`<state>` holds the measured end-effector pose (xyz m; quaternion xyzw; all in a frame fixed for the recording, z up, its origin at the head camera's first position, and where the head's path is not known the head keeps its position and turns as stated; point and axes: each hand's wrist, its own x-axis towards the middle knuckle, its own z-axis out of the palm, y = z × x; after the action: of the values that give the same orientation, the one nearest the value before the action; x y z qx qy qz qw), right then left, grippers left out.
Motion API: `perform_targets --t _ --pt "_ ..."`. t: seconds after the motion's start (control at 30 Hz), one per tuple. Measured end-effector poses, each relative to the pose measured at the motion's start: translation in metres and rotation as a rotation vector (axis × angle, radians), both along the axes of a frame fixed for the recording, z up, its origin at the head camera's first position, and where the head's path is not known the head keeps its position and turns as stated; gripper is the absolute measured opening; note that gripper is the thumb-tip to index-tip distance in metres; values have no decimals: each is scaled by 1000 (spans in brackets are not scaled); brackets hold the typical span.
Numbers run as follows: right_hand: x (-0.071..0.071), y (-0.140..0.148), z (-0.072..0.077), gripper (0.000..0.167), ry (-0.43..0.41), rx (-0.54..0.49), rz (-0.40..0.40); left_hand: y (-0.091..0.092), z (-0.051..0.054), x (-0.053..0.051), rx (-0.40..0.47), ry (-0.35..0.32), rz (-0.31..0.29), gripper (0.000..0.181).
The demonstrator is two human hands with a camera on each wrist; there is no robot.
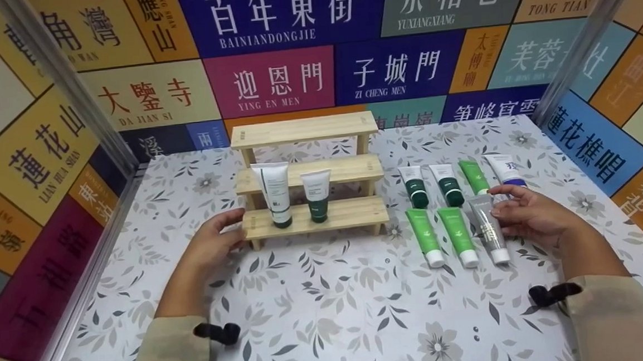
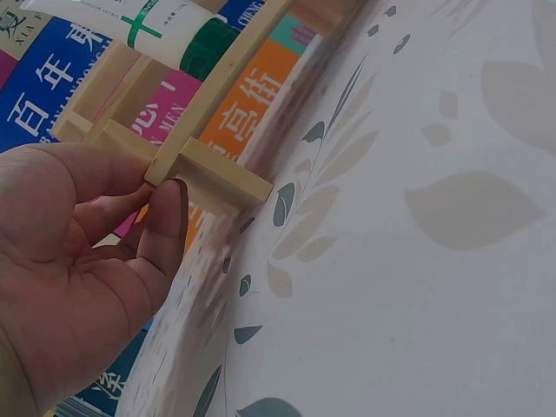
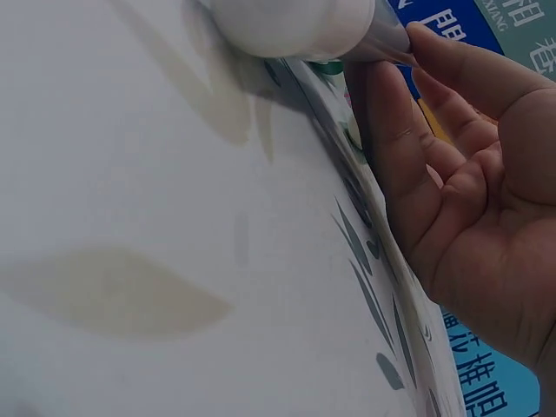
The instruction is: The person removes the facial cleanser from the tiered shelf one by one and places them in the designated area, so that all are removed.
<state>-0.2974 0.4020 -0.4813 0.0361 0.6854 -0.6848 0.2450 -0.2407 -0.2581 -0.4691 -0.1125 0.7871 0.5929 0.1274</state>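
My left hand pinches the left end of the lowest step of the wooden shelf; the left wrist view shows thumb and fingers of that hand at the step's corner. Two white-and-green tubes stand upright on this step, a taller one and a shorter one. At the right, my right hand pinches the side of a grey tube at the end of the front row. In the right wrist view, the thumb and a finger of the hand touch its grey body.
Beside the grey tube lie two green tubes. Behind them is a row with two white-and-dark-green tubes, a green tube and a white-and-blue tube. Patterned walls enclose the floral tabletop.
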Motion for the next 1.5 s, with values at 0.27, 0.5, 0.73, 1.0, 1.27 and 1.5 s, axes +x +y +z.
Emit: perform_targets --t 0.27,0.5,0.73,1.0,1.27,1.5 --pt "-1 -1 -1 57 11 84 1 1 -2 1 13 29 4 56" --pt "-1 1 -3 64 -3 142 15 1 0 0 4 12 14 56" --pt "-1 2 -5 57 3 198 29 1 0 0 1 15 9 55" --pt "1 -1 -2 65 9 274 34 1 -2 0 0 37 -1 55" --pt "3 2 1 72 -6 312 29 1 -4 0 35 62 -3 57" --pt "3 4 3 74 -13 333 57 1 -3 0 30 57 -2 58"
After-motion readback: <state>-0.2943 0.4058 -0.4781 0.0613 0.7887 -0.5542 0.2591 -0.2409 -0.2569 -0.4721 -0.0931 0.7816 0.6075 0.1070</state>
